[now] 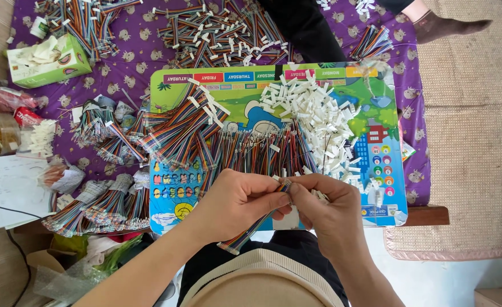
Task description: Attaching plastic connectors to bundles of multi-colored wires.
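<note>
Purple cloth printed with small pale animals (143, 54) covers the low table, and on it lies a glossy, brightly coloured cartoon board (370, 165) heaped with a loose pile of small white plastic connector housings (319, 122) and fanned bundles of thin rainbow-striped ribbon wires (188, 131). Over the board's near edge, the left hand (237, 202) curls around one flat multicoloured ribbon cable (254, 224) that slants down toward the lap, while the right hand (328, 207) pinches the cable's upper tip, fingertips of both hands pressed together there. A green cardboard tissue box (49, 62) sits at the cloth's far left.

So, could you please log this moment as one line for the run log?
left hand: holds rainbow ribbon cable | right hand: pinches cable end | white connector pile on colourful board
</note>
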